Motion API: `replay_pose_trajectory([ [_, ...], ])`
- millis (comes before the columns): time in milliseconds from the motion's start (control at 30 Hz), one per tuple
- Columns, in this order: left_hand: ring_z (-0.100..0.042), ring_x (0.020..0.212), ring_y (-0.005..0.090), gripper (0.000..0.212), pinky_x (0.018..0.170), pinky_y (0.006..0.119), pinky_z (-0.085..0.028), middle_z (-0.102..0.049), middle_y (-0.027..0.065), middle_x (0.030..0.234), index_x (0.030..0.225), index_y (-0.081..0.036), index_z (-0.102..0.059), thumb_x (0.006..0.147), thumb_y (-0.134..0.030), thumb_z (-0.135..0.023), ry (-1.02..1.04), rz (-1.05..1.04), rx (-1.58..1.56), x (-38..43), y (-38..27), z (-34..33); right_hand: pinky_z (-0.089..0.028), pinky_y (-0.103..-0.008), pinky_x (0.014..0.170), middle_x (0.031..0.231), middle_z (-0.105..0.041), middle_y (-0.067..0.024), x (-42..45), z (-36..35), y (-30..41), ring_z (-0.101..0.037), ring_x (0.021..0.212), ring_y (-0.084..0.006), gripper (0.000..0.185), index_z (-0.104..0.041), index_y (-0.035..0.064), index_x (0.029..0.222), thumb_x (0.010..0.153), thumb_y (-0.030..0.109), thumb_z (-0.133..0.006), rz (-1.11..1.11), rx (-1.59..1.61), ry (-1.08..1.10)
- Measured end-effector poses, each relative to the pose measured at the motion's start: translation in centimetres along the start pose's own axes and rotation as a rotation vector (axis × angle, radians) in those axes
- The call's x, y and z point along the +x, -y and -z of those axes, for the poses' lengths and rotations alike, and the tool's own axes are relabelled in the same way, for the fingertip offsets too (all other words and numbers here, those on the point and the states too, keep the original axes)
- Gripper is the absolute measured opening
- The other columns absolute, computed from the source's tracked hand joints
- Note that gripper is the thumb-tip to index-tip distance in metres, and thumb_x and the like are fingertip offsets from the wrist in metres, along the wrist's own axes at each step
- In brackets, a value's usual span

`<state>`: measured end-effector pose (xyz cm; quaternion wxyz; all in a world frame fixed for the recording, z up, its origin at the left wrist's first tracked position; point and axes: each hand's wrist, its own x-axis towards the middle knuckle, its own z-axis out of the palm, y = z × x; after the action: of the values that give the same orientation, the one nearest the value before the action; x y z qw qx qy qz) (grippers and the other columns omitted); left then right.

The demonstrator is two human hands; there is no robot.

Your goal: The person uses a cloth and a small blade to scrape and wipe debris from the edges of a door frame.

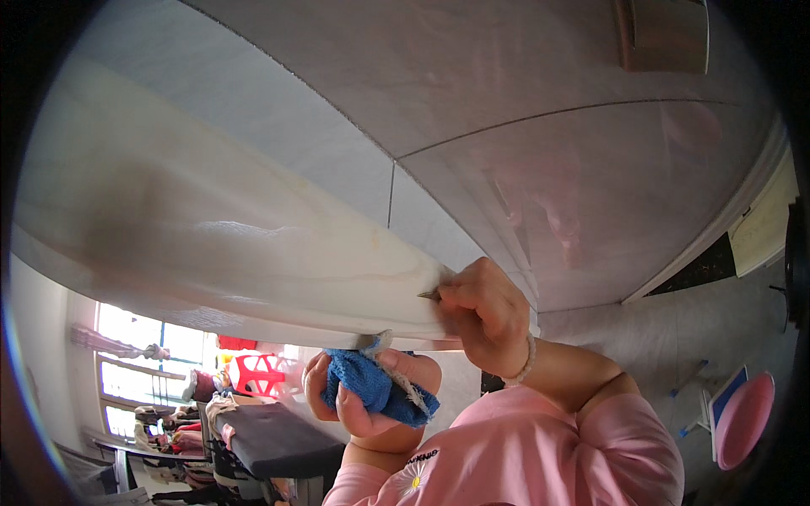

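Note:
A pale, glossy, marble-patterned slab (304,246) stretches from the left to the middle, beside tiled walls. My left hand (373,392), below its near edge, is closed around a crumpled blue cloth (367,379) with a whitish border. My right hand (484,310), wearing a beaded bracelet, is at the slab's right end. Between its thumb and fingers it pinches a small pointed metal piece (429,295); most of this is hidden, so its kind cannot be told. The tip points left over the slab.
Grey wall tiles (588,164) rise beyond the slab, with a box-like fixture (664,38) at the upper right. A pink basin (747,420) stands at the lower right. At the lower left are a dark padded surface (285,439), a red plastic chair (259,376) and heaped clothes by a window.

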<state>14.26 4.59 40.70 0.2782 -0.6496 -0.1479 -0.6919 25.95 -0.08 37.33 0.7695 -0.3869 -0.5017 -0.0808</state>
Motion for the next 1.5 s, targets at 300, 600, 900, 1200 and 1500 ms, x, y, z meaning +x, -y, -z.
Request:
replay_pose_trajectory([
  [300, -0.047, 0.114, 0.0312, 0.048, 0.097, 0.046, -0.039, -0.045, 0.0209, 0.126, 0.128, -0.001, -0.04, 0.092, -0.021, -0.065, 0.019, -0.005, 0.024, 0.07, -0.1, 0.09, -0.045, -0.0347, 0.06, 0.081, -0.063, -0.0113, 0.28, 0.52, -0.59, -0.057, 0.068, -0.0251, 0.03, -0.062, -0.0006, 0.09, 0.065, -0.018, -0.059, 0.019, 0.027, 0.049],
  [600, -0.045, 0.116, 0.0311, 0.047, 0.1, 0.047, -0.037, -0.045, 0.0204, 0.126, 0.127, 0.0, -0.041, 0.091, -0.02, -0.065, -0.001, -0.005, 0.02, 0.17, -0.27, -0.29, -0.045, -0.0355, 0.058, 0.082, -0.061, -0.0094, -0.12, 0.53, -0.12, -0.055, 0.07, -0.0274, 0.039, -0.063, 0.0031, 0.094, 0.059, -0.013, -0.067, -0.027, 0.061, 0.055],
  [900, -0.047, 0.116, 0.0322, 0.048, 0.098, 0.046, -0.039, -0.044, 0.0218, 0.128, 0.127, 0.001, -0.04, 0.092, -0.022, -0.065, -0.016, 0.011, 0.052, -0.08, -0.33, -0.28, -0.045, -0.0324, 0.059, 0.078, -0.059, -0.0101, -0.17, 0.23, -0.11, -0.056, 0.067, -0.025, 0.029, -0.061, 0.001, 0.087, 0.063, -0.015, -0.063, -0.068, -0.056, -0.018],
  [1200, -0.049, 0.115, 0.0317, 0.047, 0.097, 0.045, -0.041, -0.044, 0.0233, 0.128, 0.128, 0.0, -0.039, 0.093, -0.019, -0.064, 0.007, 0.009, 0.045, -0.05, -0.33, -0.12, -0.044, -0.0321, 0.058, 0.077, -0.059, -0.0109, -0.28, 0.03, -0.35, -0.055, 0.066, -0.0245, 0.027, -0.061, -0.0005, 0.088, 0.066, -0.016, -0.062, -0.003, -0.008, -0.013],
  [1500, -0.049, 0.115, 0.0316, 0.049, 0.097, 0.043, -0.041, -0.043, 0.0233, 0.129, 0.128, 0.0, -0.039, 0.092, -0.02, -0.066, 0.02, 0.001, 0.006, 0.11, -0.37, -0.03, -0.043, -0.0334, 0.056, 0.075, -0.057, -0.0108, 0.16, 0.27, -0.28, -0.055, 0.065, -0.0249, 0.026, -0.061, 0.0011, 0.087, 0.066, -0.014, -0.063, -0.04, -0.057, -0.012],
])
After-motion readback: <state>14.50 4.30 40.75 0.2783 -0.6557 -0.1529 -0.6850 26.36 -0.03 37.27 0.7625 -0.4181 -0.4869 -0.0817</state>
